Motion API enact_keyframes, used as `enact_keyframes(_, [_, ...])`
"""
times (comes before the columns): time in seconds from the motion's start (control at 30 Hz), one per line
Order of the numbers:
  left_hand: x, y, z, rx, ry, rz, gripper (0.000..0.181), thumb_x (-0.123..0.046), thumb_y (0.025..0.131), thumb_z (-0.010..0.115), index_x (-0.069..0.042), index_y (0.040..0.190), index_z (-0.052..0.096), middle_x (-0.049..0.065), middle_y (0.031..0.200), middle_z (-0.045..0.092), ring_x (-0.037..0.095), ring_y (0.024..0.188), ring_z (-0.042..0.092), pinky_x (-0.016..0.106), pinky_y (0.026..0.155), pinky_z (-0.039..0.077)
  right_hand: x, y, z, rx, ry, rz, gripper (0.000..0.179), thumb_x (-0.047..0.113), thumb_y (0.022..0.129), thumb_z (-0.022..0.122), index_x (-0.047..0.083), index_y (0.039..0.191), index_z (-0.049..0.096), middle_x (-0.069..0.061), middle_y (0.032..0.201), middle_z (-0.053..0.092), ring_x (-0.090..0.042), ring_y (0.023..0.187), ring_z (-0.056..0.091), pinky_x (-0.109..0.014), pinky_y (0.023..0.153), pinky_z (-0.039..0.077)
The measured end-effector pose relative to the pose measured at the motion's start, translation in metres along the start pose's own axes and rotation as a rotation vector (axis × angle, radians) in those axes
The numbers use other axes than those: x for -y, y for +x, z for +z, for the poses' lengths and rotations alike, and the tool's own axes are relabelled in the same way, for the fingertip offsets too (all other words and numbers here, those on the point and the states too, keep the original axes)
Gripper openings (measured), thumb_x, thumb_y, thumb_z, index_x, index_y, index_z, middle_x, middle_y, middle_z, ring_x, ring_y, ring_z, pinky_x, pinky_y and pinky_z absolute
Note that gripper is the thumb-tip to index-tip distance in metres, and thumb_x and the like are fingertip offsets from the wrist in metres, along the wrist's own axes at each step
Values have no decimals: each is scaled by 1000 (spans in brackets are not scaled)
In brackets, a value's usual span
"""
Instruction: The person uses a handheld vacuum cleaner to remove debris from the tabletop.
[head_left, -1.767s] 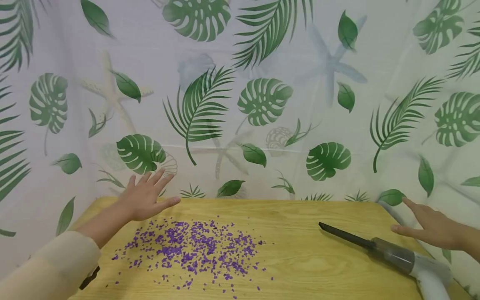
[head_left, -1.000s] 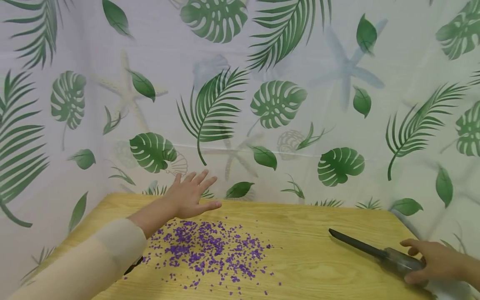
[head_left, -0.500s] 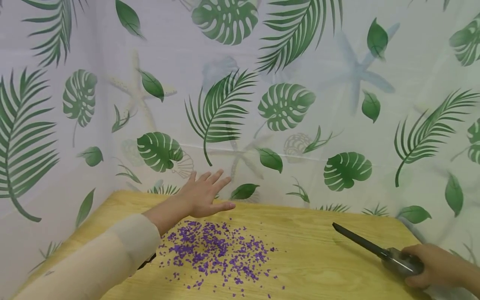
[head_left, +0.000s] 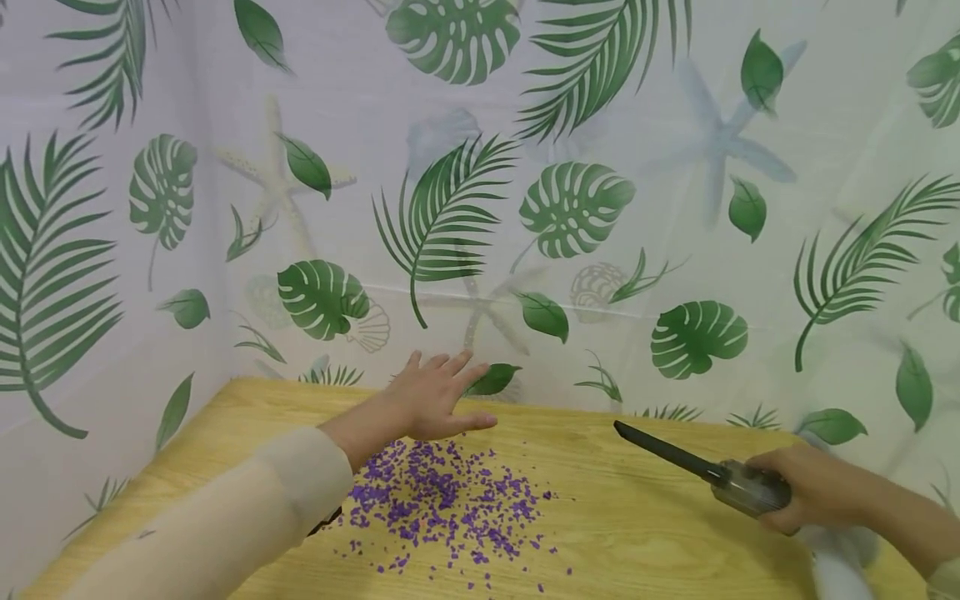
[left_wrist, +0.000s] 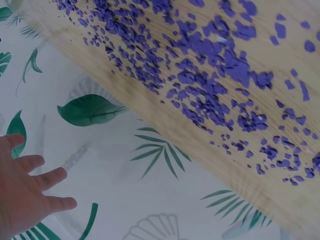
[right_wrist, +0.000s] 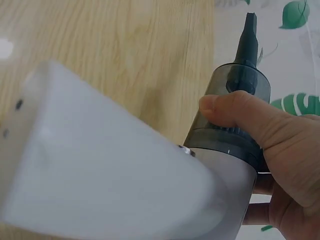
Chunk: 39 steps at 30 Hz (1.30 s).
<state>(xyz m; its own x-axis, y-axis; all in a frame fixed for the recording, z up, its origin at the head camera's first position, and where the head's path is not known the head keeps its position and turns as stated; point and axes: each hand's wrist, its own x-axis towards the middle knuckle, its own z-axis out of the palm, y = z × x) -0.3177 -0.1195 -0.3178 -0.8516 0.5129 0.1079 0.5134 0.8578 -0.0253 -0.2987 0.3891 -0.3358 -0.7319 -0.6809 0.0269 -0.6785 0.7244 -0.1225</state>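
Observation:
My right hand [head_left: 813, 483] grips a handheld vacuum cleaner [right_wrist: 125, 165] around its smoky clear dust cup [right_wrist: 232, 110]. Thumb on one side and fingers on the other show in the right wrist view. Its black crevice nozzle [head_left: 667, 450] points left over the table, toward the scraps. My left hand [head_left: 431, 400] is held with fingers spread and nothing in it, above the far edge of a pile of small purple paper scraps [head_left: 435, 492]. In the left wrist view that hand [left_wrist: 25, 190] shows at the lower left, apart from the purple scraps [left_wrist: 210, 65].
The scraps lie spread over the left and middle of a wood-grain table [head_left: 615, 517]. Behind it hangs a white curtain [head_left: 480, 333] printed with green leaves and starfish, right at the table's far edge. A dark object [head_left: 324, 522] sits under the left sleeve.
My right hand came down onto the vacuum, took hold of it and moved it left, raising it off the table. My left hand drifted right over the scraps. The head view turned slightly left.

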Motion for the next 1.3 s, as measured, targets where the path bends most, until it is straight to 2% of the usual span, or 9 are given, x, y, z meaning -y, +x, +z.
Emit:
enact_keyframes(0.13, [-10,5,2,8,-1,21,82,-75,94,36,-27,160,23,8,167,19,37,149,28,69,117,16,12,13,-4,0,-24,-15,49,30,71,86,-1,106,69,16,84,61,8,67,44,-19,53,40])
enact_keyframes(0.27, [-21,9,3,34,21,39,83,-77,94,32,-29,160,21,6,167,17,34,150,28,67,117,16,23,25,-8,24,-56,3,51,35,72,85,2,108,70,16,86,60,6,68,43,-20,55,39])
enact_keyframes(0.6, [-45,21,2,47,28,84,82,-77,94,31,-31,160,18,2,167,18,31,151,27,66,118,16,52,60,-21,83,-17,-49,43,34,74,83,7,105,70,17,82,59,5,65,45,-20,55,40])
enact_keyframes(0.8, [-58,27,2,57,14,107,83,-79,93,30,-33,161,16,1,168,16,29,150,28,64,119,16,74,78,-26,122,-12,-30,46,37,74,83,9,107,69,15,82,58,3,66,46,-20,56,40])
enact_keyframes(0.93, [-65,30,2,48,25,118,82,-78,93,30,-33,160,17,1,167,20,28,150,30,64,119,18,89,89,-29,151,-7,-11,52,39,75,83,6,112,69,13,85,60,1,67,48,-21,57,41])
enact_keyframes(1.1, [-73,32,6,87,13,129,81,-78,93,30,-34,160,18,0,165,26,27,149,32,63,119,17,104,104,-27,188,21,1,55,38,76,82,3,115,67,11,85,61,0,66,49,-22,57,41])
enact_keyframes(1.3, [-84,37,15,95,47,155,82,-80,92,27,-35,160,18,0,160,36,29,143,42,61,117,25,118,120,-26,180,-2,-38,53,38,74,84,3,110,69,12,80,59,-1,64,47,-21,55,39])
